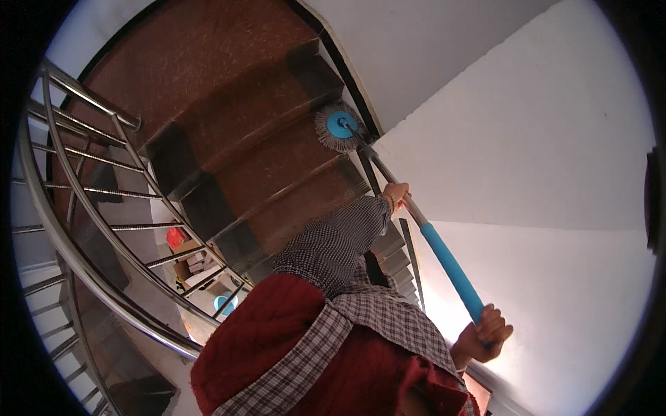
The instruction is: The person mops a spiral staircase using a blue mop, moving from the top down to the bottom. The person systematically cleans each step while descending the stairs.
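A round spin mop with a blue centre and grey string head rests on a brown stair tread, in the corner against the wall's dark skirting. Its metal pole runs down to the right and ends in a blue grip sleeve. My left hand, at the end of a checked sleeve, is closed round the metal pole above the blue sleeve. My right hand is shut on the lower end of the blue sleeve. A red garment and a checked cloth cover part of the stairs.
Brown stairs with dark edges run beside a white wall. A curved stainless steel railing borders them on the left. Through its bars, a light blue bucket, a cardboard box and a red item show on a lower level.
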`<state>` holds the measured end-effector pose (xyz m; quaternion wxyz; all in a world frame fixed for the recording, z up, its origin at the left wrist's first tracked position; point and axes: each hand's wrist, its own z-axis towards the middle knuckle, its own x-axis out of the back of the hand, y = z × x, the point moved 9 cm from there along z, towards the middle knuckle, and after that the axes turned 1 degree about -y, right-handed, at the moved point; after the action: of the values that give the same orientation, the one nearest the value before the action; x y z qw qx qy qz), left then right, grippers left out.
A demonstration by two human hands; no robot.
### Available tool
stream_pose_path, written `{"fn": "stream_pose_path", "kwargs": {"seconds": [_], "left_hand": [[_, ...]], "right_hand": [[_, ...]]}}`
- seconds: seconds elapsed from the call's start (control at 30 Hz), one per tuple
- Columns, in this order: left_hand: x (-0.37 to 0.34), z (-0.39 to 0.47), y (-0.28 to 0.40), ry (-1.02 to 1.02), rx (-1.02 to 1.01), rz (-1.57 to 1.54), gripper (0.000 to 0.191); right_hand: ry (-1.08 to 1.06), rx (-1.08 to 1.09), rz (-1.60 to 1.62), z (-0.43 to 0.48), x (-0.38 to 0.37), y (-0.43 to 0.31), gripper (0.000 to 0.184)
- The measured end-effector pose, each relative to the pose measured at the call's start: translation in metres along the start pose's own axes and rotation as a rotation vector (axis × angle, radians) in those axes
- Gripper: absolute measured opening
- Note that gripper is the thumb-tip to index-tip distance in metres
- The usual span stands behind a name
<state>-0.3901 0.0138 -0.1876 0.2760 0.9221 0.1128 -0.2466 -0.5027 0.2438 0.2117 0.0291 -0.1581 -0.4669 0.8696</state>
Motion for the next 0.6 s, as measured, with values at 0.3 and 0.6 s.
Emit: {"fn": "stream_pose_path", "kwargs": {"seconds": [0.3,0.6], "left_hand": [[0.041,-0.028,-0.020,0.083,-0.135,-0.181,0.022],[0.058,-0.051,-0.078,-0.240,-0.025,-0.656,0.020]], "right_hand": [[-0.067,-0.009,0.134,-0.001,0.025,0.014,0.029],[0.409,-0.133,0.213,-0.035,0.126,0.029,0.035]]}}
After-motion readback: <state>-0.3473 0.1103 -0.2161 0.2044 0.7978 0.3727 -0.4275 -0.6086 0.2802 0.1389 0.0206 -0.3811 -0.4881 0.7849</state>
